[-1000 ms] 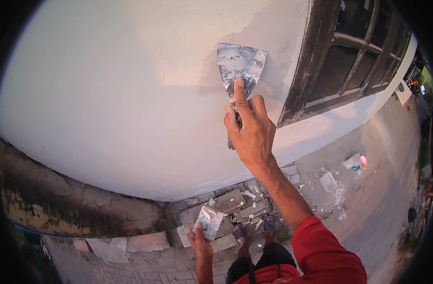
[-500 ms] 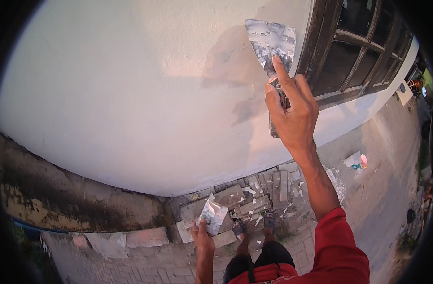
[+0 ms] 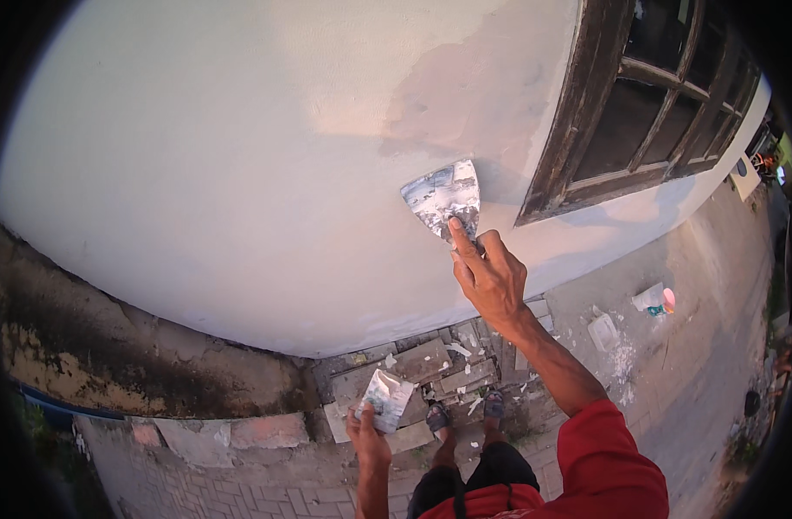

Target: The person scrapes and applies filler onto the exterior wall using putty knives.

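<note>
At six o'clock of the patch (image 3: 465, 95), the scraper (image 3: 443, 192) is gripped by the right hand (image 3: 494, 281) (a plate (image 3: 394, 402), by the left hand (image 3: 371, 441)); smoothing is seemingly being done; light, flat strokes seem called for.

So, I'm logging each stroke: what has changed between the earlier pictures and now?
The right hand moved the scraper up and right toward the window, then down and left, below most of the darker patch. Nothing was taken hold of or let go; the left hand stays low, holding the pale square piece.
</note>
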The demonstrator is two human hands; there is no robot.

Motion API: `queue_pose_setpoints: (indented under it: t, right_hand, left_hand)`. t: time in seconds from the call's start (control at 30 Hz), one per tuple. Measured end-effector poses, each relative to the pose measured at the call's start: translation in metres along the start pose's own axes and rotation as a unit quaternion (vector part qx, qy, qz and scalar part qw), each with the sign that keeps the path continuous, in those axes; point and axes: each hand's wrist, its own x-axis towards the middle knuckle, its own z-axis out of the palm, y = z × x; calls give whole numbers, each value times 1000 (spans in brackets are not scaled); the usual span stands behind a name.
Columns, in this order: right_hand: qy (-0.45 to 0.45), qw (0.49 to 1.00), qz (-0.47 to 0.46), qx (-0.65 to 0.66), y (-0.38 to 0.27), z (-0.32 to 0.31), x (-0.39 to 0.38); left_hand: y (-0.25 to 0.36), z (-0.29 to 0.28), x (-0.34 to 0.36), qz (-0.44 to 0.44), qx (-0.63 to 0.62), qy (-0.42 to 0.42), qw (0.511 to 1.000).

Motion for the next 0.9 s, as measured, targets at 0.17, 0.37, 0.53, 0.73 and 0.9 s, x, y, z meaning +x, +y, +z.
queue_pose_setpoints:
  t: [0.17, 0.37, 0.53, 0.73, 0.9]
  right_hand:
    - [80, 995, 56, 27, 2, -58, 75]
    - [107, 993, 42, -3, -13, -31, 116]
    - [73, 997, 11, 2, -28, 14, 56]
    - [-16, 1000, 20, 16, -12, -21, 12]
    - [95, 995, 41, 18, 15, -84, 106]
  left_hand:
    - [0, 5, -4, -1, -15, 2, 1000]
    - [-7, 9, -5, -12, -18, 20, 1000]
    - [-5, 7, -11, -8, -15, 16, 1000]
    - [-4, 0, -15, -9, -27, 21, 999]
    - [-4, 1, -18, -4, -27, 19, 999]
